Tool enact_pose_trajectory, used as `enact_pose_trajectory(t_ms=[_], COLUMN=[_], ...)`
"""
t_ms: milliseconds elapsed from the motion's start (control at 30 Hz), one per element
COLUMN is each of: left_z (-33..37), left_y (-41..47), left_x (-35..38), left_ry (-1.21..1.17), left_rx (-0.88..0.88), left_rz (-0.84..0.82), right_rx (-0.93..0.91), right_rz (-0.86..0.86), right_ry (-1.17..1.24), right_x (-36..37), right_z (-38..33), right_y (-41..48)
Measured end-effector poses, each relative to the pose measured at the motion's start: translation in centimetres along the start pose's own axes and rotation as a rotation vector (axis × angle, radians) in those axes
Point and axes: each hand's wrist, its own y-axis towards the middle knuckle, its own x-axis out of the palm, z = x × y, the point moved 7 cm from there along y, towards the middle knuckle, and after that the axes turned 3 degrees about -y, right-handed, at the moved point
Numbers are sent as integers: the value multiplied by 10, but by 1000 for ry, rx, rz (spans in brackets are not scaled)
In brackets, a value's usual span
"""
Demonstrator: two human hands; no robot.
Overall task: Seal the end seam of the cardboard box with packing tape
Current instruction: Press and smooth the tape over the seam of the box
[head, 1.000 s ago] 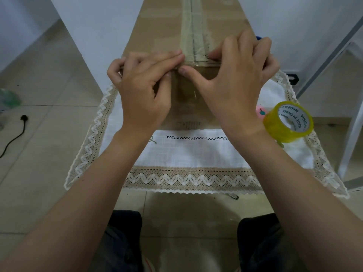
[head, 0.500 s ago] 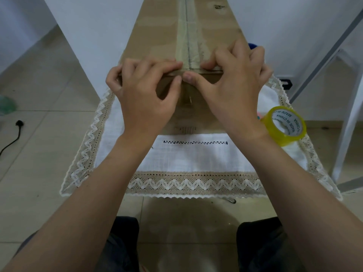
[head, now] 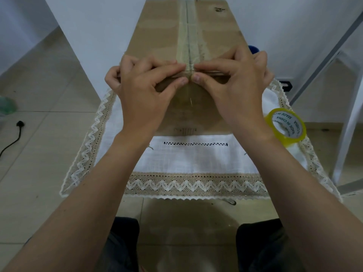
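A long cardboard box (head: 157, 32) lies on the table, its near end facing me. A strip of clear packing tape (head: 187, 36) runs along its top seam and folds over the near edge onto the end face. My left hand (head: 145, 91) and my right hand (head: 235, 89) pinch that near top edge on either side of the tape. Their fingers lie on top and their thumbs press the end face, tips almost touching at the seam. The yellow packing tape roll (head: 284, 124) sits on the table to the right of my right wrist.
A white tablecloth (head: 196, 160) with a lace border covers the table under the box. A blue object (head: 254, 49) peeks out behind my right hand. A white metal frame (head: 349, 114) stands at the right. A black plug and cable (head: 19, 124) lie on the tiled floor at the left.
My left thumb has moved up the end face to the edge, next to my right thumb. Both hands' fingers have drawn in toward the taped seam. The roll has not moved.
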Motion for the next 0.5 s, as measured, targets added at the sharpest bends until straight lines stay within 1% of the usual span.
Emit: enact_pose_trajectory(t_ms=[100,167,300,500], left_z=[-2,-5,-4,-3], left_y=[4,7,7,2], left_x=[1,0,-3,-1], left_ry=[-13,-37,-37,1], left_rx=[-30,-36,25,34], left_rz=[-34,-56,-68,-60], right_rx=[-4,-13,-54,-98], right_rz=[19,1,-35,32], right_ry=[-17,-15,10,-44], right_x=[4,5,2,1], right_z=[-7,-7,-1,-3], right_y=[1,3,5,0])
